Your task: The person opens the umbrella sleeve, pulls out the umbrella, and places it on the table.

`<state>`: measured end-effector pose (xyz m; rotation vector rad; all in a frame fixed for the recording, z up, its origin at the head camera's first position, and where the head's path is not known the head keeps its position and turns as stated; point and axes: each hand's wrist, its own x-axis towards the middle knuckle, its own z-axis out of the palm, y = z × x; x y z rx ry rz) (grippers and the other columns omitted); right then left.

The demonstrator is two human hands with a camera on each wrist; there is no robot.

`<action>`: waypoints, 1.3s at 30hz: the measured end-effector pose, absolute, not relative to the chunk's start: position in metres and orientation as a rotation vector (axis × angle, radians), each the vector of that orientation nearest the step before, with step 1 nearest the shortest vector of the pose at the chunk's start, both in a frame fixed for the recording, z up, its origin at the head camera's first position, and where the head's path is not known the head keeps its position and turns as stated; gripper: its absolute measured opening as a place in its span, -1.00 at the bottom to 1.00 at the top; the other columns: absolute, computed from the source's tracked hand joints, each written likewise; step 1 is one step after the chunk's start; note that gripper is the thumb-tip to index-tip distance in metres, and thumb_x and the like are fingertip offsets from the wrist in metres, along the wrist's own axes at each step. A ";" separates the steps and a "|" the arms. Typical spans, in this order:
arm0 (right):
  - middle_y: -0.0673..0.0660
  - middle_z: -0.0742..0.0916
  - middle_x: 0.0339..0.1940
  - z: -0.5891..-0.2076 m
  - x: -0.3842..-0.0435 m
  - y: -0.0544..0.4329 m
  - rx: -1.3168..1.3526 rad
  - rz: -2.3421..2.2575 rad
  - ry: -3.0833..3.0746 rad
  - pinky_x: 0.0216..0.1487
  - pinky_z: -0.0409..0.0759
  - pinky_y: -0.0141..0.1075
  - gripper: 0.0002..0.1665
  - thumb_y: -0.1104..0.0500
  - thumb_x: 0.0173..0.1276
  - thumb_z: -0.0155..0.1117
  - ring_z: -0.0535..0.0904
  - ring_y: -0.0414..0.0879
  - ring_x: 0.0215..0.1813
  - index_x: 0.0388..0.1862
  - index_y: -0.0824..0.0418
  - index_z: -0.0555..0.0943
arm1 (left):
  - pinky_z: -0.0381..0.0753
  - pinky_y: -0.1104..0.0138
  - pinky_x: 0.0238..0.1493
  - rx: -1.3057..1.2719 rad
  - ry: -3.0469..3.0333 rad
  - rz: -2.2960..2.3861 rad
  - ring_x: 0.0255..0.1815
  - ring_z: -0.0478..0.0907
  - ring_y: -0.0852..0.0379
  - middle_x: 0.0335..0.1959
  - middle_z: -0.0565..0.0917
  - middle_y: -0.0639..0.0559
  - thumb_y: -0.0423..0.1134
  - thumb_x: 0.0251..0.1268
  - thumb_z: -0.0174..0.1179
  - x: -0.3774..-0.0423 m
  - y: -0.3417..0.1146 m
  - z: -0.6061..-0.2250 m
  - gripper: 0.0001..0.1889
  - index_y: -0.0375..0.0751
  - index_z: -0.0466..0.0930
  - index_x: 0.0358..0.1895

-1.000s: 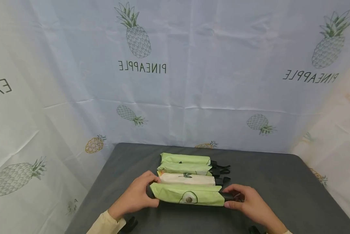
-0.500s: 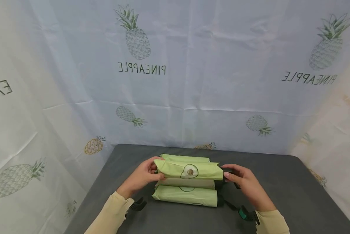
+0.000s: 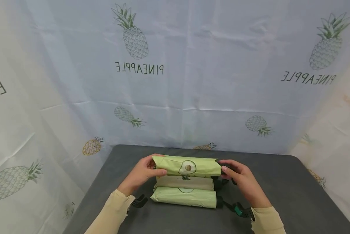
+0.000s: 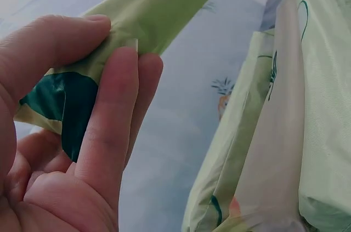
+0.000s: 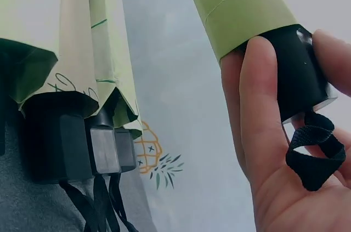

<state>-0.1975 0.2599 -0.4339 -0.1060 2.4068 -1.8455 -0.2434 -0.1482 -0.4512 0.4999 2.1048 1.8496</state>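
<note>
Both hands hold a folded umbrella in a light green avocado-print sleeve point(image 3: 204, 167), level above the row of lying umbrellas. My left hand point(image 3: 141, 174) pinches its sleeve end, thumb on one face and fingers on the other. At the opposite end, my right hand point(image 3: 243, 180) grips the black handle point(image 5: 299, 73), and a wrist strap point(image 5: 312, 158) dangles from it. Below lie a cream umbrella with a leaf print point(image 3: 175, 182) and, nearest the person, a pale green umbrella point(image 3: 183, 197). In the head view the held umbrella hides the back of the row.
The umbrellas lie side by side on a dark grey table point(image 3: 280, 195), their black handles toward the right. A white pineapple-print curtain point(image 3: 192, 91) hangs behind and along both sides. Black bands point(image 3: 140, 201) are around both wrists.
Both hands have lifted the avocado-print umbrella from the front of the row and carried it toward the back. Over the last half second it has shifted only slightly.
</note>
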 end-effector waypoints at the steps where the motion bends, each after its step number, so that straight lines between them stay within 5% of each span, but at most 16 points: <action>1: 0.12 0.73 0.27 -0.434 -0.198 0.259 -0.109 -1.855 2.405 0.33 0.77 -0.10 -0.38 -0.10 0.67 0.29 0.77 -0.19 0.13 0.52 0.19 0.54 | 0.79 -0.03 0.05 0.496 2.105 1.852 0.14 0.69 -0.04 0.26 0.68 -0.08 -0.14 0.36 0.56 -0.243 -0.148 -0.451 -0.33 0.04 0.52 0.50; 19: 0.16 0.70 0.34 -0.433 -0.196 0.256 -0.136 -1.920 2.355 0.29 0.78 -0.13 -0.34 -0.01 0.69 0.28 0.75 -0.23 0.13 0.60 0.26 0.46 | 0.76 -0.13 0.15 0.473 2.103 1.862 0.18 0.67 -0.07 0.33 0.64 -0.11 -0.14 0.35 0.57 -0.237 -0.149 -0.444 -0.30 0.07 0.52 0.52; 29: -0.21 0.77 0.17 -0.431 -0.192 0.260 -0.164 -1.981 2.321 0.21 0.82 -0.21 -0.36 0.02 0.70 0.27 0.78 -0.25 0.10 0.56 0.35 0.50 | 0.75 -0.14 0.21 0.507 2.090 1.855 0.21 0.68 -0.06 0.35 0.63 -0.11 -0.18 0.39 0.53 -0.234 -0.151 -0.440 -0.31 0.04 0.50 0.55; 39: -0.14 0.77 0.22 -0.433 -0.193 0.263 -0.166 -1.970 2.262 0.22 0.82 -0.23 -0.32 0.06 0.67 0.31 0.78 -0.23 0.12 0.59 0.38 0.45 | 0.77 -0.14 0.20 0.516 2.081 1.857 0.19 0.70 -0.07 0.30 0.66 -0.10 -0.18 0.40 0.52 -0.232 -0.150 -0.439 -0.32 0.04 0.50 0.54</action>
